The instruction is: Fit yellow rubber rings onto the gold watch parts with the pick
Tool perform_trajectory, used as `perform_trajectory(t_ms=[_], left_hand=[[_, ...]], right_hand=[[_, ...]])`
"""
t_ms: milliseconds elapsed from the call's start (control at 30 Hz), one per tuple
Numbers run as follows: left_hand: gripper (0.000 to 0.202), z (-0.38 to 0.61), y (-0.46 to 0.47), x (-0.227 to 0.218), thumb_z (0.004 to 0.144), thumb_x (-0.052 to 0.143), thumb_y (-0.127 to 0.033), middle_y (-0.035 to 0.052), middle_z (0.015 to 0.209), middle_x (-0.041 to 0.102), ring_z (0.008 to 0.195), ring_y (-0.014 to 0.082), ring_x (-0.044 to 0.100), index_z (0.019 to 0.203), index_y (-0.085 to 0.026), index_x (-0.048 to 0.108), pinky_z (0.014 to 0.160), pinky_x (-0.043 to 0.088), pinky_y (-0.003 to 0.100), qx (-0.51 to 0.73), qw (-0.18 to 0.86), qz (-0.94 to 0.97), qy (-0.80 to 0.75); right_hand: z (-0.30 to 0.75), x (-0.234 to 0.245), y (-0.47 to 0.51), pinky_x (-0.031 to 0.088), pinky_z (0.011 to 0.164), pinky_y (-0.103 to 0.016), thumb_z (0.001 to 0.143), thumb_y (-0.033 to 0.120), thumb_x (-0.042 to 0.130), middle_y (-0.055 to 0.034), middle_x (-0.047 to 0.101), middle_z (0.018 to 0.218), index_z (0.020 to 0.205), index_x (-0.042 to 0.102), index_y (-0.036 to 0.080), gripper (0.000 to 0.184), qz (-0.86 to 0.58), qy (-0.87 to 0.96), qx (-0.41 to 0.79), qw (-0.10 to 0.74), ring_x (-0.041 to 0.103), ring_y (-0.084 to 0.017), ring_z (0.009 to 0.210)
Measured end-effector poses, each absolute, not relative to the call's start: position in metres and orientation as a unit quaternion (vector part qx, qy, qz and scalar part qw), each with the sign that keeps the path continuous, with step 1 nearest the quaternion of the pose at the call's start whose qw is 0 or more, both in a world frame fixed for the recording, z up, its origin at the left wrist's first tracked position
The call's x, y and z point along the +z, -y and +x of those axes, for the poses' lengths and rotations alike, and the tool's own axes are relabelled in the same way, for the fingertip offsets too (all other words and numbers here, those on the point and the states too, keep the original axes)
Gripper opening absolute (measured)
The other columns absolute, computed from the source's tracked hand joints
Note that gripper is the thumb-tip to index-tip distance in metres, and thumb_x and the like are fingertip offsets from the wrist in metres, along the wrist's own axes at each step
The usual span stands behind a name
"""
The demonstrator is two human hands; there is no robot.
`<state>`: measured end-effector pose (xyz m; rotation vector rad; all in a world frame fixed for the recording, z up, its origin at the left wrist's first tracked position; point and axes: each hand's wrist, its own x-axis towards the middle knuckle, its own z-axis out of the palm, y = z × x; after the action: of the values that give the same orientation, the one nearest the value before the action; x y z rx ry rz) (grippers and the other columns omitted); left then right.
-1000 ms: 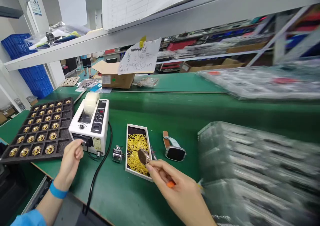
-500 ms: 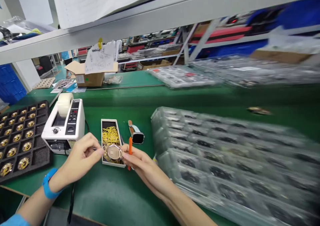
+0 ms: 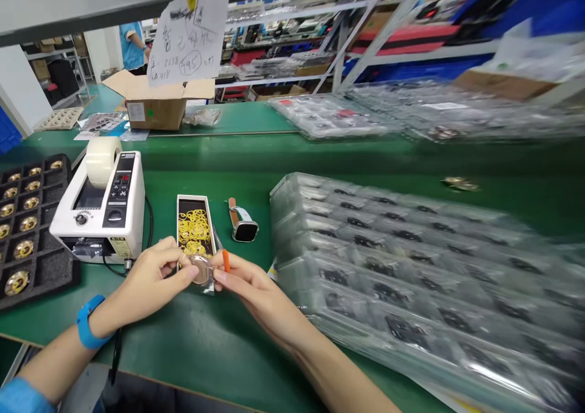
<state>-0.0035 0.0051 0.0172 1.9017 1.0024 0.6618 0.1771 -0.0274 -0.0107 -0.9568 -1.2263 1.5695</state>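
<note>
A round, gold-rimmed watch case (image 3: 202, 270) is held between my two hands. My left hand (image 3: 153, 276), with a blue band on its wrist, pinches its left edge between thumb and forefinger. On the opposite edge, the thumb and fingers of my right hand (image 3: 256, 285) close around it. A slim orange tool (image 3: 225, 261) sticks up from the right hand's fingers; its kind is unclear. Clear film (image 3: 209, 289) shows under the case. Just behind lies a white box (image 3: 211, 221) of yellow rings (image 3: 194, 225), its near end hidden by hands and case.
A white tape dispenser (image 3: 130, 218) stands left, beside a black foam tray (image 3: 57, 270) with gold watch parts. A smartwatch (image 3: 245, 230) lies right of the box. Stacked clear plastic trays (image 3: 365, 267) fill the right side. An open carton (image 3: 158, 113) stands on the back ledge.
My left fingers have come onto the case's left edge, where clear film now shows below. The case has tilted flatter. The camera view has tipped down, and the orange tool shows less.
</note>
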Motion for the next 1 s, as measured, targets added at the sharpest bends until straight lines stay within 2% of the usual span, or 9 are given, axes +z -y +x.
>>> perform_trajectory(t_ms=[667,800,1000], left_hand=[[0.021,-0.003,-0.005,0.013,0.084,0.053,-0.022,-0.0024,0.068,0.041,0.063,0.0113,0.041,0.065,-0.018,0.059,0.057,0.032,0.025,0.280,0.409,0.776,-0.390],[0.021,0.002,-0.001,0.011,0.081,0.051,-0.017,-0.0028,0.065,0.042,0.059,0.0104,0.041,0.060,-0.018,0.052,0.055,0.032,0.024,0.301,0.334,0.792,-0.413],[0.027,0.000,0.000,0.006,0.081,0.053,-0.019,-0.0043,0.059,0.039,0.052,0.0095,0.037,0.057,-0.019,0.040,0.050,0.028,0.025,0.335,0.176,0.814,-0.441]], right_hand=[[0.176,-0.009,0.029,0.038,0.065,-0.027,0.076,0.058,0.062,0.0018,0.043,0.068,0.072,0.053,0.021,0.038,-0.408,0.505,0.617,0.445,0.039,-0.014,0.066],[0.174,-0.010,0.031,0.037,0.064,-0.027,0.077,0.060,0.060,0.0018,0.041,0.067,0.070,0.052,0.021,0.041,-0.418,0.525,0.596,0.442,0.039,-0.014,0.066],[0.177,-0.012,0.030,0.038,0.065,-0.027,0.077,0.060,0.061,0.0012,0.042,0.069,0.073,0.055,0.021,0.039,-0.425,0.516,0.578,0.468,0.040,-0.014,0.067]])
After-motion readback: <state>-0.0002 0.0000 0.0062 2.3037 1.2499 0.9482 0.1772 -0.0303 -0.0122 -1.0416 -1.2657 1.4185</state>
